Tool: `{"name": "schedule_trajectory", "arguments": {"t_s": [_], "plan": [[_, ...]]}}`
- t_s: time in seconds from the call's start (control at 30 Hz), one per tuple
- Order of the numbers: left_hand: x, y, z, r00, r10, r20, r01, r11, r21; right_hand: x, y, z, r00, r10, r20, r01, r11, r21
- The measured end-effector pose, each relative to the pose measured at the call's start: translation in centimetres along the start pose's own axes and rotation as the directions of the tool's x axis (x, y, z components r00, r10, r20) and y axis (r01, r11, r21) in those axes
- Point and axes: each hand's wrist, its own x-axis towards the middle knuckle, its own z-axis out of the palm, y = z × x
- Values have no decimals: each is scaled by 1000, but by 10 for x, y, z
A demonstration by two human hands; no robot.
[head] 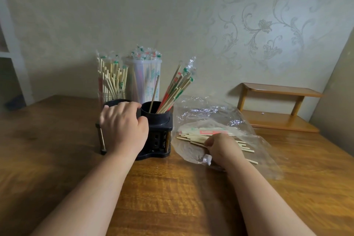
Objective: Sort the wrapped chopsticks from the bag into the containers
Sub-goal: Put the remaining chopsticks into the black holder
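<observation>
Broadly, a wooden table (172,188) fills the lower view, set against a wall papered in a pale floral scroll pattern (264,30). A small wooden shelf (277,90) stands at the table's far right.

A clear plastic bag (249,136) lies flat on the table, right of centre, mouth toward the person. Inside it lies a loose pile of wrapped chopsticks (203,132), roughly side by side. Their wrappers carry red and green print, too small to read.

A black two-cup holder (159,120) stands just left of the bag. Its right cup holds a leaning bundle (176,90) of wrapped pairs with red and green markings, plus one bare stick. Behind the holder stand a translucent tub (145,74) and, to its left, a clear container (111,82), both packed with upright chopsticks. No lettering on either can be made out.

The left hand (122,124) grips the holder, fingers curled over the rim of the left cup, thumb against the right cup. The right hand (224,145) is inside the bag, fingers curled down, pinching chopsticks from the pile.
</observation>
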Motion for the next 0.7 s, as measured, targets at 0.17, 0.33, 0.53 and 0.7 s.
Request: {"name": "schedule_trajectory", "arguments": {"t_s": [0.17,0.33,0.53,0.7], "plan": [[0,2,0,1000,-4,5,4,1000,-8,4,-9,4,998,-69,-6,69,995,-66],[1,1,1,1000,-7,14,7,1000,-8,6,-14,-4,995,-97,-2,93,964,-248],[1,1,1,1000,-12,4,12,1000,-14,11,-7,2,995,-78,56,90,965,-248],[1,1,1,1000,-5,2,5,1000,-7,12,-2,2,996,-86,28,90,978,-190]]}}
